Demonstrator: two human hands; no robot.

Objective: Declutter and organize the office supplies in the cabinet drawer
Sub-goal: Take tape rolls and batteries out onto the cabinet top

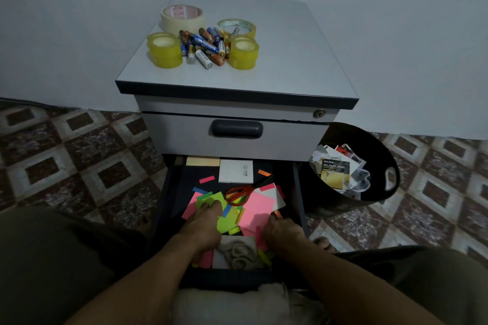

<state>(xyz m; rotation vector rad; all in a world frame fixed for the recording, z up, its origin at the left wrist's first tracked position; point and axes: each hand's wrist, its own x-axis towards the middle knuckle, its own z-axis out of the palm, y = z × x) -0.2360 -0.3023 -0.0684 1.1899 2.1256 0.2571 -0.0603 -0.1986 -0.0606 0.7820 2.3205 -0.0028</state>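
Your left hand (203,224) presses its fingers, held together, on the green notes (227,223) in the drawer (190,174), probably to gather them. Your right hand (284,229) curls beside the pink notes (260,206); I cannot tell its grip.

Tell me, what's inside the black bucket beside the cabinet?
The black bucket holds thrown-away packaging: a black-and-yellow alkaline battery card, crumpled clear plastic, and red-and-black cards behind. Whatever lies underneath that pile is covered, so it cannot be seen.
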